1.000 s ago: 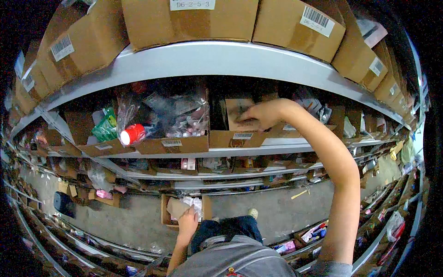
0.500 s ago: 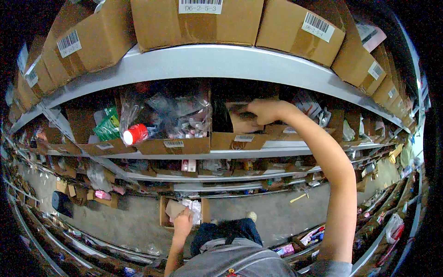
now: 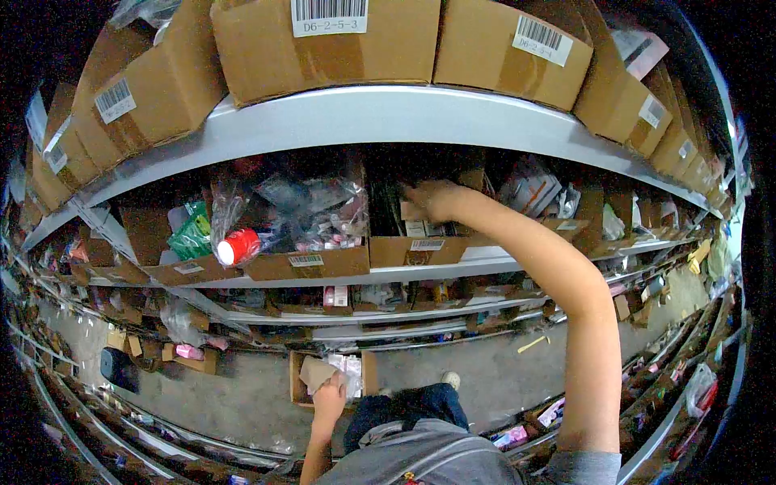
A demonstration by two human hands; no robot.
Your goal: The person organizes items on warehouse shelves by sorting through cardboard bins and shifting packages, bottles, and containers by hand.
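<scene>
My left hand (image 3: 330, 394) is low in the view at the near side of an open cardboard carton (image 3: 296, 380). Its fingers are closed on the edge of a flat brown piece of card (image 3: 317, 373). White packets (image 3: 349, 369) lie beside the card inside that carton. My right hand (image 3: 434, 200) reaches into an open shelf bin (image 3: 408, 250) with a barcode label on its front. Motion blurs its fingers, and I cannot tell whether they hold anything. A light brown item (image 3: 411, 213) shows just under this hand, and dark contents fill the left of the bin.
Left of that bin, a red bottle with a white cap (image 3: 238, 246) leans over the front of a bin of clear plastic bags (image 3: 311, 206). A green packet (image 3: 191, 230) lies further left. Labelled cartons (image 3: 331, 48) line the shelf above a pale shelf beam (image 3: 331, 117).
My right hand has shifted left and slightly down within the bin. The camera view has moved a little. My left hand stays at the brown card in the carton.
</scene>
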